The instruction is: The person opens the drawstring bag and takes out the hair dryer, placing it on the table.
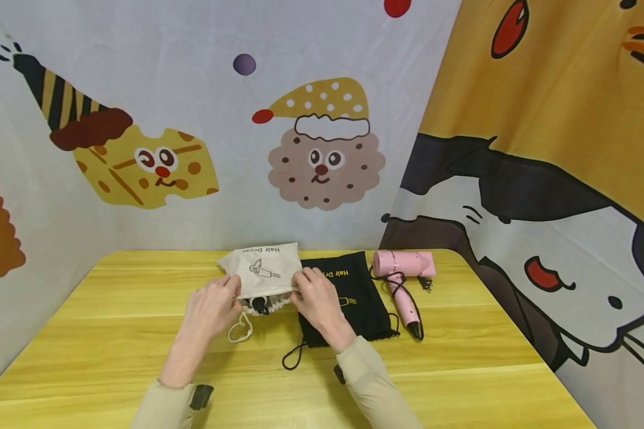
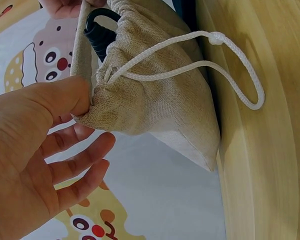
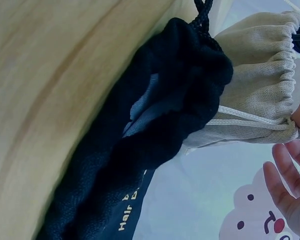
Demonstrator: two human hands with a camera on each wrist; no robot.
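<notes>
A beige drawstring bag [image 1: 263, 268] printed "Hair Dryer" is held up between both hands at its gathered mouth. The left hand [image 1: 211, 301] pinches one corner of the mouth between thumb and index finger, its other fingers loosely bent in the left wrist view. At the opposite corner, the right hand [image 1: 319, 298] pinches the cloth too. Inside the mouth shows a black cord end with a loop [image 2: 101, 37]; the rest of the contents is hidden. A white drawstring [image 2: 190, 70] hangs from the left side of the bag.
A black drawstring bag [image 1: 356, 325] lies right of the beige one, partly under the right forearm. Farther right is a pink hair dryer [image 1: 405, 263] with its black cord wound round the handle. All rest on a wooden table [image 1: 112, 333] before a cartoon-printed curtain.
</notes>
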